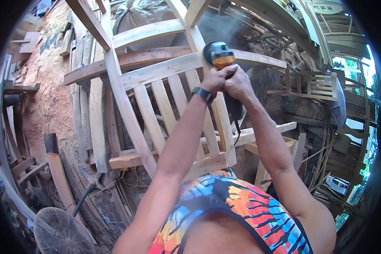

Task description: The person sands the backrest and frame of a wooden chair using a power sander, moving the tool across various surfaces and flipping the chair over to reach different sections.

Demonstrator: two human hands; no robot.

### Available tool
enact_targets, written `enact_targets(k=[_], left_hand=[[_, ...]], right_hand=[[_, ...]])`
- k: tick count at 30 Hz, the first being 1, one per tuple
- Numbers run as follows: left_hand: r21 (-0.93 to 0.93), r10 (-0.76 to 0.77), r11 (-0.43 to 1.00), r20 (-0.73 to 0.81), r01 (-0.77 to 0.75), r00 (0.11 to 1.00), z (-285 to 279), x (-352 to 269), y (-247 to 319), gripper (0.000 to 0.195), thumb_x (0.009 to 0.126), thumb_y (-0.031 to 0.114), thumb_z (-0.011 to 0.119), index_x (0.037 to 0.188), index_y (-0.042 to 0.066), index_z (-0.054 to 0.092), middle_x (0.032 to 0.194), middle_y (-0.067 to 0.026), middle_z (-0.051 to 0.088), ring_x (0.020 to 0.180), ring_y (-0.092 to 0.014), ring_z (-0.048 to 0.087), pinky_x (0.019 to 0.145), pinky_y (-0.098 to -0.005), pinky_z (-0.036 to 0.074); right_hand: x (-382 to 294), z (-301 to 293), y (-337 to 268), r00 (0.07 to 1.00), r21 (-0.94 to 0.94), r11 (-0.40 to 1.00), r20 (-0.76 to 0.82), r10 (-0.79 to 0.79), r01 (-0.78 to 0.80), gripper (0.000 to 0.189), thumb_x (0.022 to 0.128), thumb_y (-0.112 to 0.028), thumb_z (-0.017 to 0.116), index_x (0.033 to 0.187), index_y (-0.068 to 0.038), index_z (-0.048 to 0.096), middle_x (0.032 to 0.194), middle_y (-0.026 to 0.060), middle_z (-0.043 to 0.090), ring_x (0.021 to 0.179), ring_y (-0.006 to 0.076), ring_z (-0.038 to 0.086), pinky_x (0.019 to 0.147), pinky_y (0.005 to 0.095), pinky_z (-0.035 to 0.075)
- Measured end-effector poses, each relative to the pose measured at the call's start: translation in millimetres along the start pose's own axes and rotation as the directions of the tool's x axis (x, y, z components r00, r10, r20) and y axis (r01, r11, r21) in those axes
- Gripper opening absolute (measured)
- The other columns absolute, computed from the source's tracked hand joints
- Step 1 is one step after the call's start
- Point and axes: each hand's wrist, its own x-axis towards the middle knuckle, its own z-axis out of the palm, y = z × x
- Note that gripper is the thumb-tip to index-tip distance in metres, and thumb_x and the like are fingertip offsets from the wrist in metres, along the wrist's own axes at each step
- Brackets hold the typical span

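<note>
Both of my hands grip a yellow-and-black angle grinder (223, 57). My left hand (216, 79), with a dark band at its wrist, wraps the tool from the left. My right hand (238, 83) closes around it from the right, and the dark rear body hangs below with its power cord (238, 135). The grinder's disc (208, 54) is at the right-hand post of a bare wooden chair frame (114, 68); whether it touches is hard to tell. Several flat slats (163, 106) run between the frame's rails. Pale dust (223, 27) hangs beyond the tool.
Wooden beams (85, 72) (127, 161) lie crosswise under the frame. A pedestal fan (63, 231) stands at lower left. Long boards (98, 127) lie on the left over sawdust-covered ground (41, 104). Another slatted wooden piece (320, 84) and piled timber are on the right.
</note>
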Motion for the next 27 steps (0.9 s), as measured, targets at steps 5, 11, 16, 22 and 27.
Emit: enact_targets(k=[5, 11, 16, 22, 27], left_hand=[[0.011, 0.034, 0.999, -0.03, -0.034, 0.999, 12, -7, 3, 0.035, 0.093, 0.03, 0.076, 0.113, 0.0, 0.071, 0.1, -0.0034, 0.071, 0.086, -0.012, 0.067, 0.076, -0.0293, 0.054], [-0.052, 0.132, 0.989, -0.103, -0.138, 0.986, -26, -34, 1, 0.036, 0.094, 0.027, 0.075, 0.117, 0.0, 0.068, 0.105, -0.0046, 0.071, 0.092, -0.013, 0.067, 0.082, -0.0295, 0.054], [-0.084, 0.181, 0.975, -0.218, -0.204, 0.959, -68, -70, 13, 0.032, 0.095, 0.021, 0.075, 0.119, 0.001, 0.068, 0.108, -0.0048, 0.071, 0.096, -0.014, 0.068, 0.088, -0.0309, 0.055], [0.185, 0.219, 0.971, -0.453, -0.149, 0.864, -106, -129, 39, 0.036, 0.093, 0.029, 0.076, 0.114, 0.0, 0.071, 0.106, -0.0083, 0.073, 0.097, -0.017, 0.069, 0.088, -0.033, 0.054], [0.315, 0.215, 0.949, -0.566, -0.033, 0.796, -125, -156, 62, 0.044, 0.091, 0.034, 0.077, 0.115, -0.003, 0.07, 0.108, -0.0111, 0.073, 0.097, -0.019, 0.069, 0.087, -0.0334, 0.053]], right_hand=[[-3, 1, 12, 0.999, 0.15, 0.988, 0.021, -0.047, 0.043, 0.048, 0.074, -0.026, 0.079, 0.109, 0.003, 0.062, 0.105, 0.0247, 0.073, 0.103, 0.0357, 0.072, 0.089, 0.0414, 0.056], [-10, 33, -17, 0.988, 0.107, 0.99, 0.116, -0.101, 0.089, 0.05, 0.074, -0.028, 0.079, 0.109, 0.003, 0.062, 0.099, 0.0232, 0.074, 0.096, 0.0349, 0.074, 0.084, 0.041, 0.057], [-18, 73, -62, 0.971, 0.095, 0.987, 0.185, -0.149, 0.133, 0.043, 0.073, -0.028, 0.078, 0.101, 0.002, 0.067, 0.091, 0.0218, 0.073, 0.089, 0.0326, 0.074, 0.079, 0.0421, 0.058], [-35, 115, -101, 0.861, 0.317, 0.926, 0.391, -0.324, 0.205, 0.044, 0.07, -0.026, 0.079, 0.102, 0.001, 0.068, 0.085, 0.0174, 0.073, 0.082, 0.0284, 0.073, 0.075, 0.0406, 0.057], [-40, 129, -126, 0.755, 0.578, 0.795, 0.435, -0.491, 0.184, 0.038, 0.07, -0.024, 0.079, 0.097, 0.0, 0.068, 0.083, 0.0117, 0.072, 0.073, 0.0208, 0.067, 0.072, 0.0373, 0.055]])
